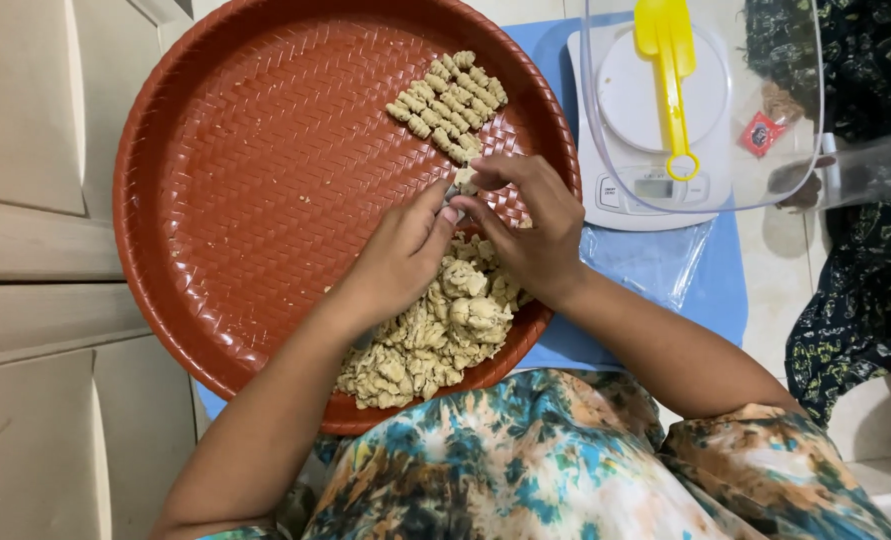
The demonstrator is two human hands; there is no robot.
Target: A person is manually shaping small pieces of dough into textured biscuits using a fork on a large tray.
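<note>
Beige dough piece (464, 181), small, lumpy, pinched between left hand (402, 257), right hand (530, 225).

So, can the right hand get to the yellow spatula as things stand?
Probably not directly: the yellow spatula lies inside the clear bowl on the scale, so the right hand, now at the tray, would have to go over the bowl's rim.
</note>
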